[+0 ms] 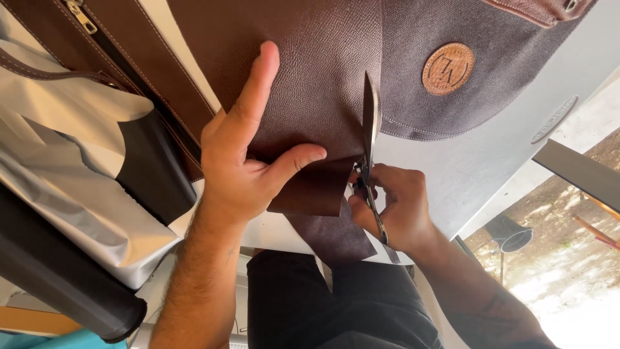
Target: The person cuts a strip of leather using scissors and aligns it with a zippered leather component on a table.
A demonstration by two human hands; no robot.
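Leather sheet: the dark brown, fine-grained leather sheet (316,77) lies flat on the pale grey work table (478,168), and I take this sheet as my landmark.
Scissors: my long steel scissors (370,129) stand on the sheet's right part, blades pointing away from me, close together on the leather.
Right hand: my right hand (394,207) is closed around the scissor handles at the sheet's near edge.
Left hand: my left hand (248,155) presses flat on the sheet left of the blades, fingers spread, thumb holding down a lifted flap (313,187).
Done: I judge the cut runs from the near edge roughly to the blade tips.
Left: the sheet beyond the tips looks uncut.
Nearby: a brown canvas bag with a round tan leather patch (447,69) lies right of the sheet; grey lining cloth (64,181) lies left of it.
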